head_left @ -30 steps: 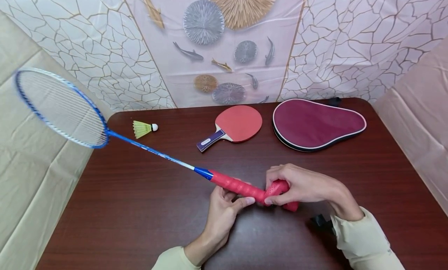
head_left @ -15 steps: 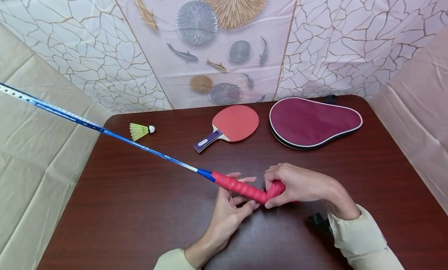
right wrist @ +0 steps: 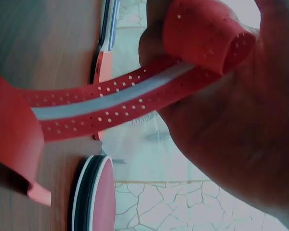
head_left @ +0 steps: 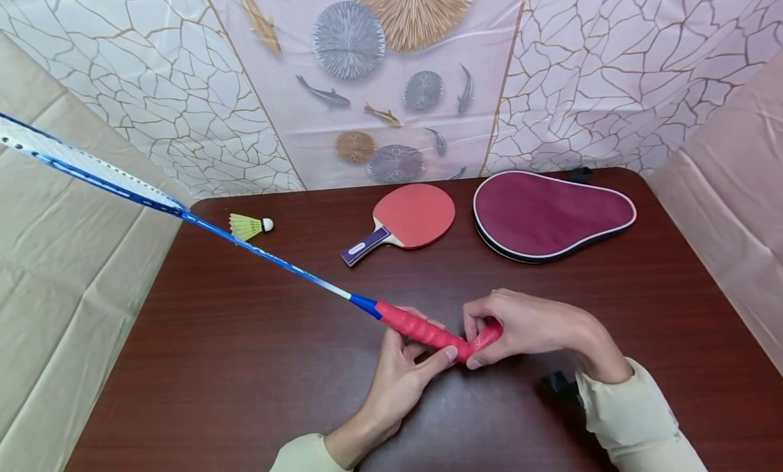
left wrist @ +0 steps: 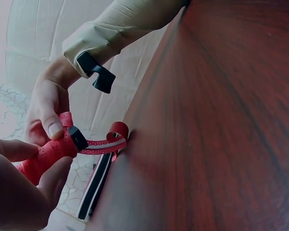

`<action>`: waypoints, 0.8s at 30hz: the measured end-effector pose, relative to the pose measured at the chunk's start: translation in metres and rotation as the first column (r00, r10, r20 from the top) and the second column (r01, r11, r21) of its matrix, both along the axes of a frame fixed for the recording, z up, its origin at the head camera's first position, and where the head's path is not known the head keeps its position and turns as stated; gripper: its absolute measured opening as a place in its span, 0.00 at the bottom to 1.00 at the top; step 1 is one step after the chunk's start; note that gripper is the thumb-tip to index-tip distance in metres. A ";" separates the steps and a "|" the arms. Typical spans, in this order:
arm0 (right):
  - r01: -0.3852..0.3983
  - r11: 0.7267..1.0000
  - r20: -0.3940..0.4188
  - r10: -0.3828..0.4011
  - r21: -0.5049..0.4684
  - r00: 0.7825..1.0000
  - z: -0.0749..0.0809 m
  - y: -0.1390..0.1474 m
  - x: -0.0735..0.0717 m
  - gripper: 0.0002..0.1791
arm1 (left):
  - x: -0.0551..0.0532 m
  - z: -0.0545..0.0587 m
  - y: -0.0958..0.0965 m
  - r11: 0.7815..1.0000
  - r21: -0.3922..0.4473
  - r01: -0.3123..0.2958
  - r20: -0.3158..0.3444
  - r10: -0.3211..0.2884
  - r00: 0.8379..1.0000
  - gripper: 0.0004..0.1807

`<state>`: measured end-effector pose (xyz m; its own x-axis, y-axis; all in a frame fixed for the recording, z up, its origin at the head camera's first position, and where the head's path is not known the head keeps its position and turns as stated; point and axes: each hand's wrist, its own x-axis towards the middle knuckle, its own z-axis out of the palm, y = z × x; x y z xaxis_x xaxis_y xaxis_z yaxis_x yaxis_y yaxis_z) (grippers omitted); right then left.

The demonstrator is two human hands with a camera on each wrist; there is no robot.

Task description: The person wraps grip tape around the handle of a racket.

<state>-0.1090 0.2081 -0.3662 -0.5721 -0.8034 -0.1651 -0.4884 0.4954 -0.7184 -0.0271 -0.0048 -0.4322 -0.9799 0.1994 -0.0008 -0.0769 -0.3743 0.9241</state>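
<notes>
Red perforated grip tape (head_left: pixel 487 334) covers the handle of a blue-and-white badminton racket (head_left: pixel 269 258), which slants above the table (head_left: pixel 257 390): its grip end is over the middle of the near half, and its head reaches past the left edge and out of the head view. At the handle, the left hand (head_left: pixel 396 380) has its thumb and fingers clamped on the wrapped grip from opposite sides. The right hand (head_left: pixel 529 326), just beside it, pinches the tape at the butt end; the right wrist view shows a loose length with a pale stripe between its holes. Toward the far left corner lies a yellow shuttlecock (head_left: pixel 247 226), its white cork turned right. A red table tennis paddle (head_left: pixel 416 215) rests near the middle of the far edge, handle toward the near left, and a burgundy paddle case (head_left: pixel 550 215) with white piping lies by the far right corner.
</notes>
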 end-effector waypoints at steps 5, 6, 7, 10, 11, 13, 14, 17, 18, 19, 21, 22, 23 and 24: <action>-0.032 0.999 -0.010 0.032 -0.041 0.999 0.003 0.007 -0.001 0.07 | 0.000 0.000 -0.001 1.000 0.009 0.006 -0.013 -0.005 1.000 0.28; -0.035 0.999 -0.022 0.034 -0.041 0.999 0.003 0.008 -0.001 0.07 | 0.000 0.000 -0.001 1.000 0.009 0.003 -0.018 -0.003 1.000 0.28; -0.037 0.998 -0.031 0.036 -0.044 0.999 0.003 0.008 -0.001 0.06 | 0.000 0.000 -0.001 1.000 0.009 0.000 -0.024 0.000 1.000 0.28; -0.040 0.998 -0.052 0.037 -0.044 0.998 0.002 0.007 -0.002 0.06 | 0.000 0.000 -0.002 1.000 0.001 -0.013 -0.039 0.013 0.999 0.28; -0.039 0.998 -0.058 0.037 -0.044 0.998 0.001 0.007 -0.002 0.06 | 0.000 0.000 -0.002 1.000 -0.001 -0.017 -0.041 0.017 0.999 0.28; -0.035 0.998 -0.062 0.033 -0.043 0.998 0.000 0.005 -0.003 0.06 | 0.000 0.001 -0.002 1.000 -0.002 -0.022 -0.043 0.021 0.999 0.28; -0.033 0.999 -0.060 0.030 -0.042 0.998 0.000 0.005 -0.003 0.06 | 0.000 0.001 -0.002 1.000 -0.004 -0.024 -0.043 0.024 0.999 0.28; -0.023 0.999 -0.055 0.021 -0.033 0.998 -0.001 0.003 -0.003 0.06 | 0.000 0.003 -0.003 1.000 -0.018 -0.024 -0.040 0.024 0.999 0.28; -0.018 0.999 -0.051 0.016 -0.026 0.999 -0.001 0.003 -0.003 0.06 | -0.001 0.004 -0.003 0.999 -0.027 -0.025 -0.038 0.024 0.999 0.28; -0.013 1.000 -0.046 0.012 -0.022 0.999 -0.001 0.003 -0.002 0.06 | -0.001 0.004 -0.004 0.999 -0.037 -0.028 -0.035 0.026 0.999 0.28; -0.005 1.000 -0.048 0.004 -0.012 0.999 0.000 0.003 -0.002 0.06 | -0.001 0.005 -0.004 0.998 -0.056 -0.035 -0.024 0.034 0.999 0.27; -0.005 1.000 -0.050 0.004 -0.010 0.999 0.000 0.003 -0.002 0.07 | -0.002 0.005 -0.005 0.997 -0.062 -0.040 -0.017 0.039 0.999 0.27; -0.010 1.000 -0.052 0.009 -0.011 0.999 0.001 0.003 -0.002 0.07 | -0.002 0.005 -0.005 0.997 -0.066 -0.042 -0.010 0.042 0.999 0.27; -0.020 1.000 -0.054 0.019 -0.017 0.998 0.001 0.003 -0.002 0.07 | -0.002 0.005 -0.005 0.997 -0.069 -0.045 -0.006 0.045 0.999 0.27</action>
<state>-0.1110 0.2107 -0.3655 -0.5642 -0.8168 -0.1207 -0.5356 0.4733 -0.6994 -0.0290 -0.0103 -0.4273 -0.9880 0.1544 -0.0085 -0.0569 -0.3122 0.9483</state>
